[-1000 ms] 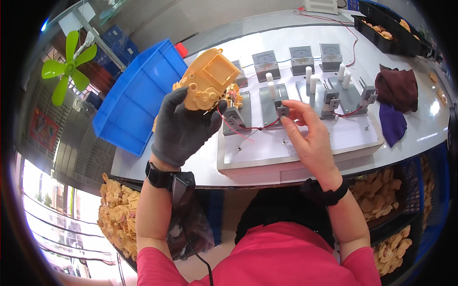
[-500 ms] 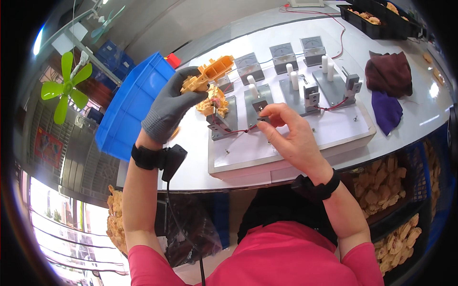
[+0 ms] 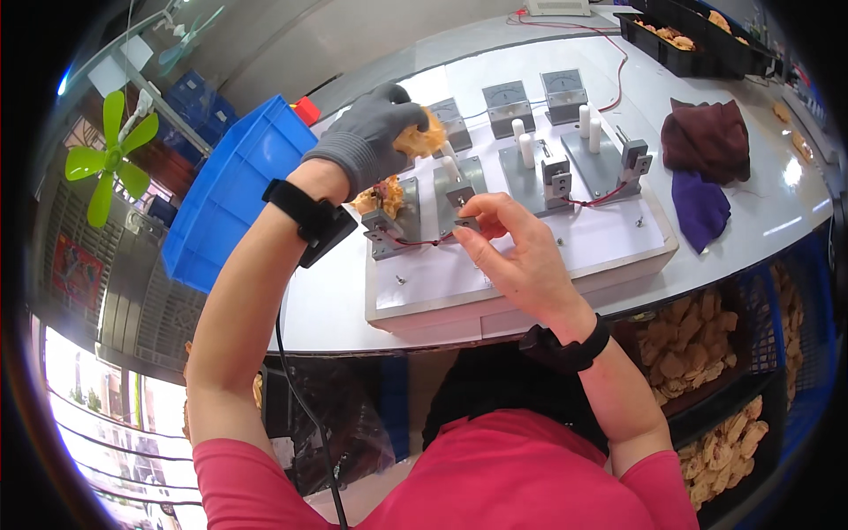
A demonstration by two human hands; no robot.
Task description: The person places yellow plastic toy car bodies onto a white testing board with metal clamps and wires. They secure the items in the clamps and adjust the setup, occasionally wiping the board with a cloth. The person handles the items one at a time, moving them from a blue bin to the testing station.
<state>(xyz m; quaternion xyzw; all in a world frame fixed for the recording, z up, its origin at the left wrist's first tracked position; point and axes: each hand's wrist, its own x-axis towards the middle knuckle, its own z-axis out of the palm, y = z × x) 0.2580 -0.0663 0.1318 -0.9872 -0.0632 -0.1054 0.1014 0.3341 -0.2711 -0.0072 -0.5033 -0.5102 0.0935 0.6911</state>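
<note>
Over white jig board, gloved left hand grips yellow part (right hand apart).

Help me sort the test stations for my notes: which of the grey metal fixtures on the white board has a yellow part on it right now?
The leftmost fixture, next to the blue bin. The gloved left hand holds a yellow part above it; the other fixtures carry none.

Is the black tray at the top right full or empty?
Partly filled: the tray holds some yellow pieces, with bare black bottom beside them.

Head-worn fisheye, looking down, close workbench
</note>
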